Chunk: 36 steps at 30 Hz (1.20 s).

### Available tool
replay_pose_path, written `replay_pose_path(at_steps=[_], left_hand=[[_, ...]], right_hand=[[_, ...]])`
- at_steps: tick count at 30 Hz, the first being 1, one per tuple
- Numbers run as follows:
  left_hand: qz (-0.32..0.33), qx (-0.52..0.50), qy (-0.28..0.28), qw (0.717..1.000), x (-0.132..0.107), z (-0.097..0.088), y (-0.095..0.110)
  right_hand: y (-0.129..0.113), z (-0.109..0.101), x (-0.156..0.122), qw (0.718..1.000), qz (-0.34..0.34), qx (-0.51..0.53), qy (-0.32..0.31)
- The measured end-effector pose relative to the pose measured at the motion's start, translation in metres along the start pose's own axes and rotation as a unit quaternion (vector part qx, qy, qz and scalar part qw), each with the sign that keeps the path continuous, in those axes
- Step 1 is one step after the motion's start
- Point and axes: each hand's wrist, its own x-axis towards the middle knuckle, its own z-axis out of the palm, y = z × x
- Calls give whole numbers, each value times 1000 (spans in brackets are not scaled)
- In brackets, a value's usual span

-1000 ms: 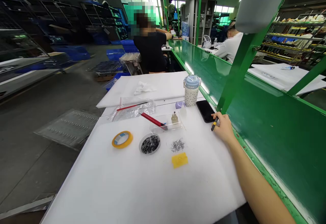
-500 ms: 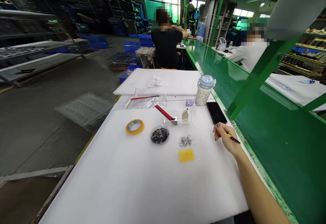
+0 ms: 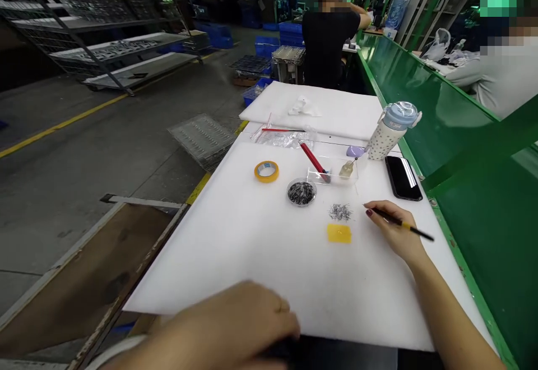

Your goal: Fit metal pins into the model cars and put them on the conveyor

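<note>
My right hand [image 3: 394,232] rests on the white foam mat [image 3: 269,258] and pinches a thin black and yellow tool [image 3: 401,225]. Its tip lies just right of a small pile of metal pins [image 3: 340,211]. A yellow pad [image 3: 339,233] lies below the pins. A round dish of dark pins [image 3: 301,193] sits to the left. My left hand [image 3: 235,325] is at the mat's near edge, fingers curled over something dark that I cannot make out.
A yellow tape roll [image 3: 267,171], a clear tray [image 3: 334,174] with a red-handled tool [image 3: 314,161] and small bottle, a spotted drink bottle [image 3: 390,130] and a black phone [image 3: 403,177] lie further back. A green conveyor [image 3: 471,151] runs along the right. Two people work beyond.
My right hand has come back from the phone towards the pin pile with the tool. My left hand has entered at the near edge. The view has swung right and down.
</note>
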Motion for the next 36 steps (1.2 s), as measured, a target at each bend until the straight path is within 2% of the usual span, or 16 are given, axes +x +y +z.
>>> replay_pose_path(at_steps=[3, 5, 7, 10, 15, 19, 24, 36], left_hand=[[-24, 134, 0, 991, 27, -34, 1], [-36, 153, 18, 987, 49, -49, -3], [-42, 141, 24, 989, 65, -56, -10], [-37, 103, 26, 994, 76, -55, -24], [-21, 40, 49, 998, 73, -47, -37], [-4, 5, 45, 999, 71, -50, -42], [8, -27, 38, 999, 68, -52, -45], [7, -35, 35, 999, 64, -53, -46]], right_hand=[[-2, 0, 2, 1000, 11, 21, 19], [-4, -1, 3, 999, 19, 36, 16], [-6, -1, 4, 999, 31, 43, 10], [-6, -1, 6, 998, 44, 35, 3], [-4, 1, 7, 997, 58, 36, 27], [-4, 0, 6, 996, 74, 30, 26], [-1, -3, 5, 998, 53, -27, 3], [4, -10, 3, 998, 45, -51, -5]])
